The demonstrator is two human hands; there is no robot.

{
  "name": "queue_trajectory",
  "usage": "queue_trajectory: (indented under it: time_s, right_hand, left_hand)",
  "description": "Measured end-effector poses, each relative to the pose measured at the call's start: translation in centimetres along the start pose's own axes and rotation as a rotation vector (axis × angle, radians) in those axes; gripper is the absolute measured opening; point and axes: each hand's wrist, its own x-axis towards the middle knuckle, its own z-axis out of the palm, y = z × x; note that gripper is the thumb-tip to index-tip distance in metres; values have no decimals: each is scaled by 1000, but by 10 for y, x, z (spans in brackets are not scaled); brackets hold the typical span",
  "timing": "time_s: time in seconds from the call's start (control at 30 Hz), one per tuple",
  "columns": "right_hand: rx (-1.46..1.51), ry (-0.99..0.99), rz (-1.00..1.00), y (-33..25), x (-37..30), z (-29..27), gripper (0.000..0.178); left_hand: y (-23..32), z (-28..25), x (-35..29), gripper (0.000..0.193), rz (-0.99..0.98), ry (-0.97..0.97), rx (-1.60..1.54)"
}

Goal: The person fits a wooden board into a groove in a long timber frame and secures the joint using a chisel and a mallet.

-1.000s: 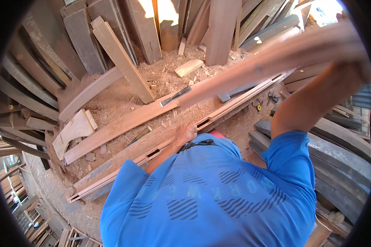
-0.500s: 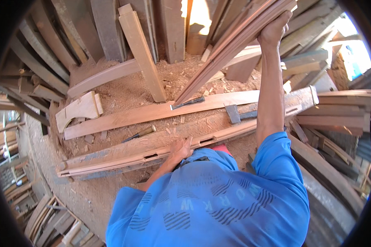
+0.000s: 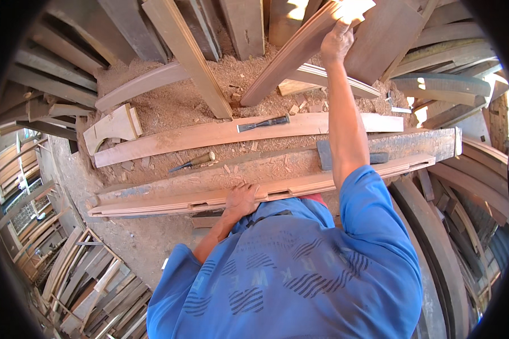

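My left hand (image 3: 242,199) is closed over a long wooden rail (image 3: 311,188) with slots cut in it. That rail lies along the near side of a thick, chip-strewn beam (image 3: 254,171), close to my waist. Far forward, my right hand (image 3: 337,43) grips the upper end of a moulded plank (image 3: 291,56), whose lower end stands in the shavings. A black-handled chisel (image 3: 264,123) rests on a curved board (image 3: 209,133). On the beam are a wooden-handled chisel (image 3: 193,161) and a hammer (image 3: 324,154), its handle partly hidden by my right forearm.
Another plank (image 3: 189,59) leans upright left of the held one. A cut-out wooden piece (image 3: 114,129) lies at the left end of the curved board. Many boards stand along the back, with stacked timbers (image 3: 475,175) on the right and a wood pile (image 3: 99,277) at lower left.
My right hand has shifted left with the plank, which now stands steeper, its lower end farther back from the curved board. My left hand stays on the slotted rail. The whole view has turned slightly.
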Motion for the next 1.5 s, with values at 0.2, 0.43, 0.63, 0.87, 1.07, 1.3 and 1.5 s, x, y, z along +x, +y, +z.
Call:
queue_trajectory:
  time_s: [0.2, 0.43, 0.63, 0.87, 1.07, 1.3, 1.5]
  right_hand:
    - [-625, -629, 226, 50, 25, -137, 51]
    - [-1137, -1624, 435, 56, -90, -324, 46]
    - [-1495, -1696, 70, 42, -148, -308, 41]
    - [-1288, -1677, -117, 45, -157, -320, 34]
    - [-1318, -1526, 78, -29, -151, -293, 32]
    - [-1110, -791, 333, -159, -211, -295, 30]
    - [-399, -77, 397, -263, -338, -298, 23]
  left_hand:
    - [-13, -22, 34, 70, 271, -333, -291]
    - [-30, -48, 192, 65, 117, 273, -53]
    - [-27, -50, 284, 61, -20, 48, 260]
    - [-49, -34, 308, 45, 16, 141, 262]
    - [-36, -103, 200, 38, 270, 251, -105]
    - [-71, -100, 57, 45, 378, -30, -420]
    - [-57, -49, 19, 55, 781, 73, -99]
